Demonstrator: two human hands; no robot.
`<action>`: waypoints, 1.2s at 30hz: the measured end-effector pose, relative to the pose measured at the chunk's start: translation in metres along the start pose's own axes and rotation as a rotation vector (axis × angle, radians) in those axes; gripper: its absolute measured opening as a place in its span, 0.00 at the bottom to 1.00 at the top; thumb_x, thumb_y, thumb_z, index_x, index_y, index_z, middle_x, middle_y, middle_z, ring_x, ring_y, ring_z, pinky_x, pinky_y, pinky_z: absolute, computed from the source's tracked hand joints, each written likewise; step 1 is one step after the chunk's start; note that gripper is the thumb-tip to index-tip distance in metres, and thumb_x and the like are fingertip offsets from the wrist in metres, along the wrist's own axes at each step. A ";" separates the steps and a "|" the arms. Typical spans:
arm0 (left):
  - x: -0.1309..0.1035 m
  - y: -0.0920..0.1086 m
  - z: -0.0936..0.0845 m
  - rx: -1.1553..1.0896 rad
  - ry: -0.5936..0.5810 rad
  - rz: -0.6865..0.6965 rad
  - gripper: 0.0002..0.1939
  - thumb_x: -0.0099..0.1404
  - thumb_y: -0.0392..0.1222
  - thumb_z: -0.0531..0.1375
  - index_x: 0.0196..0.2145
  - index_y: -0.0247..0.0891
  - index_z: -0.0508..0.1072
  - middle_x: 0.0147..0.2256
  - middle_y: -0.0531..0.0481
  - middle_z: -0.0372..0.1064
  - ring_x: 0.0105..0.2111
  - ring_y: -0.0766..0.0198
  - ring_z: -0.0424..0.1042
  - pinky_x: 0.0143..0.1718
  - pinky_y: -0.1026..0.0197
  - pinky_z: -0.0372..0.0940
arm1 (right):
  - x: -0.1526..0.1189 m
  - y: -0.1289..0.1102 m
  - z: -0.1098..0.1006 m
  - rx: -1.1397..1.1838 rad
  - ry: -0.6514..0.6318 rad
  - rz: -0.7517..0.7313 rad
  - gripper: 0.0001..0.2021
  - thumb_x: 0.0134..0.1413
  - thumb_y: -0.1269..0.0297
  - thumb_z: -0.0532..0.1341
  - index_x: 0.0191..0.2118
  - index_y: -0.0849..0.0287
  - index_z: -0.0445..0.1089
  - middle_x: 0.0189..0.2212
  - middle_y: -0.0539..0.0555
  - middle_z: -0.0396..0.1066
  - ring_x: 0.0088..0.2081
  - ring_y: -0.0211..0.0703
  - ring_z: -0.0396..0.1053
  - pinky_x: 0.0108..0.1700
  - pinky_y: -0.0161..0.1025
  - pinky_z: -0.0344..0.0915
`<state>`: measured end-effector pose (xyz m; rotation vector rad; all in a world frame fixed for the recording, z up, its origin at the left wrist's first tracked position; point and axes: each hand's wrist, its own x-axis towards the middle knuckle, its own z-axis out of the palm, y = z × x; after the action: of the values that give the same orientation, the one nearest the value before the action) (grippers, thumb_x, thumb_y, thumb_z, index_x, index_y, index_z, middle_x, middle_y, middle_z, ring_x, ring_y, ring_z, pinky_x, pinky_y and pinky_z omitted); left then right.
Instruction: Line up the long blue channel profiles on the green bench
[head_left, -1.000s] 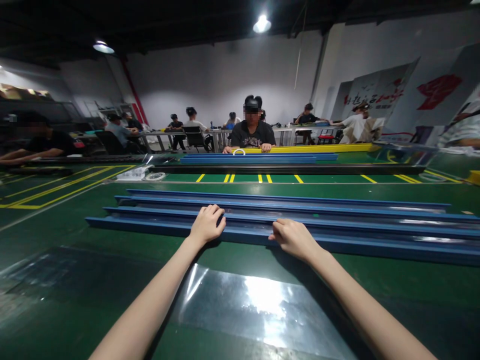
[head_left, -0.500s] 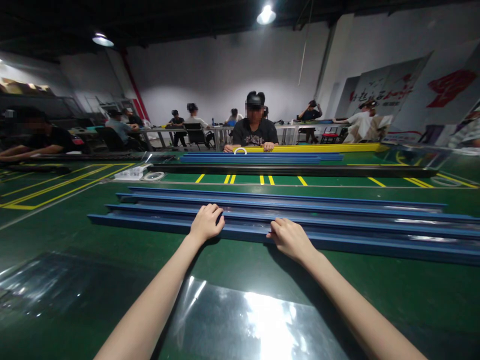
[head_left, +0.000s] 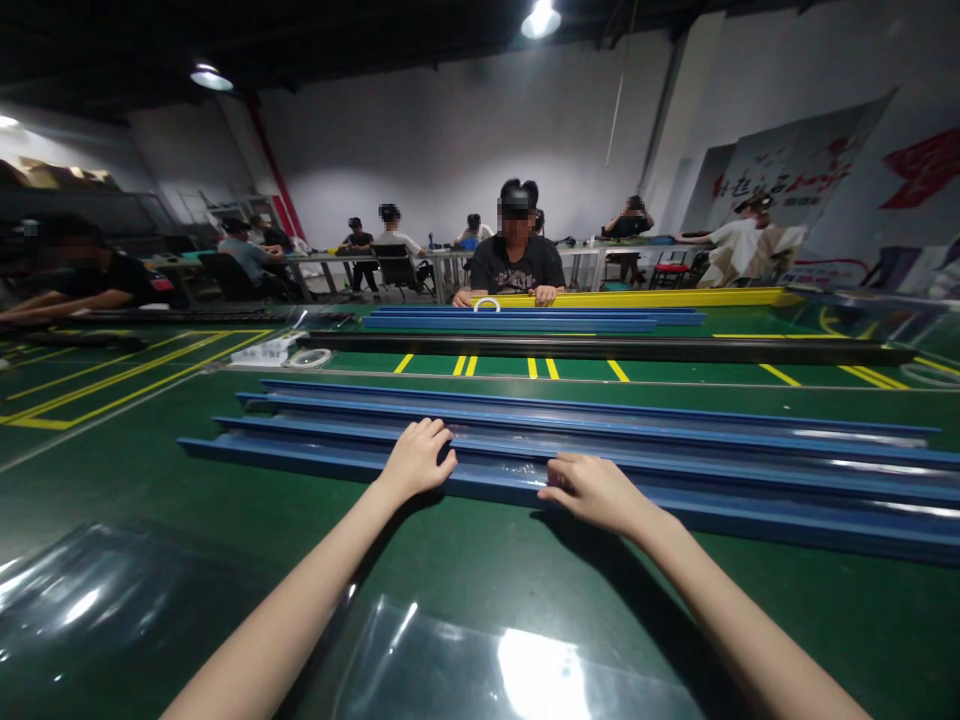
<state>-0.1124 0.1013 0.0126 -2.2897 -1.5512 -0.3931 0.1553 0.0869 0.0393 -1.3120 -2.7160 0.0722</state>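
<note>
Close to the viewer, two bare forearms reach forward over a dark green worktop [head_left: 150, 470] to a set of long blue channel rails [head_left: 675, 470] lying side by side, running from left to right across the scene. The left hand [head_left: 417, 460] rests palm down on the nearest rail [head_left: 300, 458], its fingers curled loosely over the rail's top edge, not closed into a fist. The right hand [head_left: 592, 490] lies just to the right on the same rail, fingers bent and held together, fingertips pressing on the upper edge; whether either hand truly grips the rail cannot be told. A little bare rail shows between the two hands.

Near the viewer, a clear plastic sheet [head_left: 480, 670] lies flat on the worktop, catching glare from a ceiling lamp. Farther off, a black rail [head_left: 675, 349] crosses the worktop, with yellow floor-style markings [head_left: 465, 365] just in front of it. Beyond it lie more blue rails [head_left: 525, 320] and a yellow rail [head_left: 675, 297]. A person in a dark shirt [head_left: 517, 268] sits at the far side, both hands on those rails. Other people sit at tables in the background.
</note>
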 end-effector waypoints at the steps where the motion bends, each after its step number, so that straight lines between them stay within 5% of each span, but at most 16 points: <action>1: 0.005 0.000 -0.002 0.011 -0.026 0.005 0.12 0.60 0.43 0.49 0.29 0.37 0.69 0.32 0.46 0.66 0.35 0.60 0.63 0.36 0.58 0.58 | 0.003 0.006 -0.002 0.038 -0.008 0.004 0.14 0.54 0.54 0.49 0.30 0.57 0.65 0.28 0.51 0.69 0.29 0.38 0.65 0.27 0.33 0.52; 4: 0.024 0.003 -0.004 0.023 -0.049 0.012 0.16 0.63 0.44 0.46 0.27 0.37 0.69 0.32 0.46 0.67 0.36 0.60 0.64 0.37 0.57 0.58 | 0.016 0.028 -0.004 0.046 0.124 0.084 0.17 0.56 0.53 0.46 0.32 0.57 0.66 0.31 0.53 0.69 0.34 0.41 0.65 0.32 0.34 0.57; 10: 0.073 0.025 0.019 -0.142 -0.041 0.038 0.19 0.63 0.44 0.46 0.50 0.35 0.62 0.51 0.45 0.60 0.51 0.61 0.58 0.51 0.59 0.53 | 0.049 0.077 0.018 -0.053 0.300 0.180 0.23 0.56 0.53 0.45 0.48 0.63 0.63 0.49 0.61 0.63 0.50 0.48 0.59 0.49 0.43 0.56; 14: 0.095 0.036 0.037 -0.204 -0.143 0.049 0.26 0.65 0.50 0.43 0.56 0.34 0.54 0.57 0.46 0.50 0.57 0.59 0.49 0.55 0.57 0.48 | 0.065 0.086 0.034 -0.089 0.221 0.203 0.28 0.55 0.50 0.43 0.55 0.66 0.56 0.55 0.60 0.56 0.56 0.50 0.52 0.55 0.48 0.49; 23: 0.100 0.036 0.055 -0.247 -0.241 0.049 0.27 0.65 0.54 0.37 0.57 0.39 0.53 0.58 0.50 0.48 0.58 0.61 0.47 0.56 0.55 0.46 | 0.072 0.092 0.037 -0.101 0.155 0.137 0.31 0.54 0.47 0.41 0.53 0.66 0.59 0.52 0.62 0.60 0.53 0.49 0.57 0.52 0.43 0.53; 27: 0.114 0.034 0.048 -0.233 -0.256 0.022 0.27 0.65 0.55 0.36 0.53 0.41 0.61 0.54 0.49 0.57 0.54 0.61 0.56 0.52 0.58 0.52 | 0.079 0.095 0.025 -0.072 0.082 0.166 0.32 0.53 0.43 0.40 0.51 0.62 0.61 0.50 0.61 0.62 0.51 0.50 0.60 0.49 0.43 0.56; 31: 0.134 0.030 0.037 -0.201 -0.397 -0.042 0.29 0.63 0.59 0.34 0.48 0.48 0.66 0.44 0.49 0.68 0.45 0.55 0.66 0.40 0.55 0.61 | 0.093 0.098 0.010 -0.034 -0.067 0.302 0.35 0.49 0.38 0.37 0.48 0.58 0.64 0.44 0.60 0.68 0.44 0.54 0.65 0.39 0.46 0.60; 36: 0.150 0.027 0.034 -0.132 -0.486 -0.069 0.38 0.61 0.62 0.31 0.37 0.39 0.74 0.35 0.41 0.72 0.40 0.50 0.69 0.35 0.55 0.61 | 0.108 0.105 0.002 -0.020 -0.184 0.341 0.42 0.43 0.32 0.34 0.43 0.60 0.68 0.38 0.64 0.71 0.40 0.56 0.67 0.37 0.45 0.60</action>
<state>-0.0313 0.2323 0.0402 -2.5716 -1.8768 0.0574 0.1707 0.2367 0.0372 -1.8466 -2.6062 0.2073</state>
